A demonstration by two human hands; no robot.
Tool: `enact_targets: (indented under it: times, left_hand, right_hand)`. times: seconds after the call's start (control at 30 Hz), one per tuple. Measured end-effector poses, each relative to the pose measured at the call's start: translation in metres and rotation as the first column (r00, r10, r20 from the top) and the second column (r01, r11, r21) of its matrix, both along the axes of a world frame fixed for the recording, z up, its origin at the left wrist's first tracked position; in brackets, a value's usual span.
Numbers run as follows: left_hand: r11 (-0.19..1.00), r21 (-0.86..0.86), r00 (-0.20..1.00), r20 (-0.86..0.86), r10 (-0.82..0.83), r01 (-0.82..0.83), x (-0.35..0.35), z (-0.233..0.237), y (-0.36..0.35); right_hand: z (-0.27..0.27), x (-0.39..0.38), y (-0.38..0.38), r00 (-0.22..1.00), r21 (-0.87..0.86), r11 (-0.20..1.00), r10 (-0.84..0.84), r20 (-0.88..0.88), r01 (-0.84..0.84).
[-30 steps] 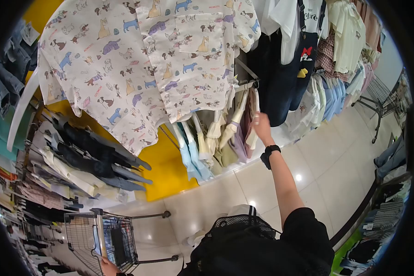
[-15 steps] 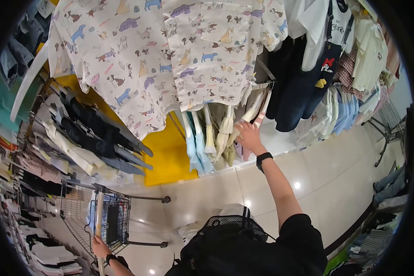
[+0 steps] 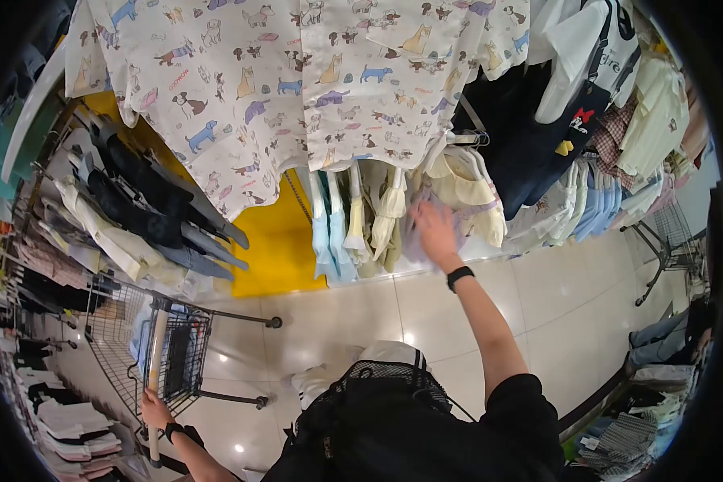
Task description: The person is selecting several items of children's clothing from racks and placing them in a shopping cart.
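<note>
A row of small garments hangs under a large animal-print shirt. My right hand is among them, its fingers spread against a sheer lilac garment; its outline is slightly blurred. Just right of it, a pale yellow garment faces outward on its hanger. Light blue garments and a cream one hang to its left. At the lower left, my left hand is wrapped round the handle of a shopping cart, which has a light blue item inside.
Dark overalls hang at the upper right. Dark and grey clothes hang on the left, beside a yellow panel. Another cart stands far right. A person's legs show at the right edge, near folded clothes.
The pale yellow garment has swung out into view on the right, and the lilac one now shows by my right hand. The whole view has shifted slightly. My left hand still grips the handle.
</note>
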State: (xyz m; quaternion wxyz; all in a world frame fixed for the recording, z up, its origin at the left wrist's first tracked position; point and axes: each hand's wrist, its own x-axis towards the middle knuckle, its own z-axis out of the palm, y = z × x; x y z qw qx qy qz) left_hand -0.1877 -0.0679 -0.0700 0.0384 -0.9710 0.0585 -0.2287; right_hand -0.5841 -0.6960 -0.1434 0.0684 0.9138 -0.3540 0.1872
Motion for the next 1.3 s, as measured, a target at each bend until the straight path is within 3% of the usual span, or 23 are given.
enact_targets:
  times: [0.07,0.1,0.17,0.27,0.3,0.33,0.37,0.43,0.47,0.5,0.53,0.6,0.67,0.8,0.97,1.1,1.17,1.23,1.3]
  left_hand:
    - [1.0,-0.002,1.0,0.001,-0.006,0.006,0.0,-0.001,-0.002]
    - [1.0,-0.009,1.0,0.0,-0.014,0.014,-0.003,0.001,-0.005]
    - [1.0,-0.001,1.0,0.029,-0.006,0.006,-0.005,0.0,-0.008]
    - [0.995,-0.053,0.996,0.036,-0.086,0.088,-0.003,-0.005,-0.002]
    - [0.994,-0.075,0.996,0.042,-0.079,0.082,-0.006,-0.004,-0.006]
    - [0.993,-0.095,0.996,0.046,-0.071,0.075,-0.009,-0.004,-0.009]
    - [0.993,-0.096,0.997,0.043,-0.064,0.068,-0.01,-0.005,-0.01]
    - [0.994,-0.092,0.998,0.046,-0.05,0.055,-0.011,-0.004,-0.009]
    - [0.995,-0.07,0.996,0.066,-0.063,0.067,-0.015,-0.001,-0.012]
    - [0.996,-0.067,0.996,0.066,-0.058,0.062,-0.017,0.001,-0.015]
    - [0.996,-0.065,0.997,0.063,-0.048,0.052,-0.02,0.003,-0.018]
    - [0.996,-0.072,0.997,0.056,-0.045,0.049,-0.02,0.004,-0.017]
    - [0.997,-0.059,0.996,0.08,-0.041,0.046,-0.022,0.004,-0.018]
    - [0.997,-0.047,0.992,0.12,-0.051,0.057,-0.018,0.001,-0.015]
    - [0.999,-0.013,0.991,0.134,-0.027,0.029,-0.028,0.001,-0.014]
    - [0.999,-0.035,0.989,0.143,-0.031,0.036,-0.029,0.001,-0.014]
    - [1.0,-0.016,0.994,0.111,-0.011,0.013,-0.032,0.002,-0.013]
    - [0.997,-0.049,0.991,0.127,-0.049,0.056,-0.027,0.0,-0.012]
    - [0.998,-0.048,0.995,0.09,-0.038,0.042,-0.029,-0.002,-0.007]
  right_hand:
    - [0.005,0.035,0.02,0.971,-0.036,0.97,0.239,-0.017,-0.24]
    - [0.001,0.046,0.023,0.969,-0.033,0.968,0.248,-0.014,-0.249]
    - [-0.014,0.062,0.031,0.945,-0.082,0.956,0.263,-0.195,-0.283]
    - [-0.065,0.037,0.006,0.959,-0.031,0.997,-0.075,-0.272,0.069]
    - [-0.083,0.027,-0.011,0.946,-0.1,0.971,-0.235,-0.223,0.217]
    - [-0.1,0.003,-0.022,0.788,-0.033,0.922,-0.349,-0.507,0.387]
    - [-0.042,-0.003,-0.009,0.689,0.185,0.856,-0.241,-0.684,0.483]
    - [-0.045,-0.02,-0.005,0.8,0.156,0.912,-0.238,-0.551,0.378]
    - [-0.05,-0.016,0.002,0.8,0.16,0.914,-0.229,-0.554,0.372]
    - [-0.055,-0.004,0.009,0.94,0.13,0.981,-0.097,-0.327,0.146]
    - [-0.061,0.009,0.017,0.993,0.042,0.996,0.077,-0.089,-0.073]
    - [-0.05,0.056,0.042,0.941,0.047,0.941,0.337,-0.021,-0.335]
    - [-0.022,0.094,0.073,0.905,0.027,0.924,0.38,-0.188,-0.382]
    - [-0.009,0.11,0.076,0.887,0.036,0.897,0.441,-0.138,-0.441]
    - [0.028,0.087,0.071,0.832,-0.105,0.844,0.486,-0.269,-0.526]
    - [0.044,0.1,0.092,0.77,0.02,0.79,0.602,-0.211,-0.612]
    - [0.028,0.096,0.089,0.773,-0.087,0.778,0.594,-0.224,-0.623]
    - [-0.028,0.079,0.062,0.919,0.124,0.964,0.262,-0.295,-0.235]
    - [-0.044,0.035,0.048,0.835,0.377,0.912,0.078,-0.545,0.16]
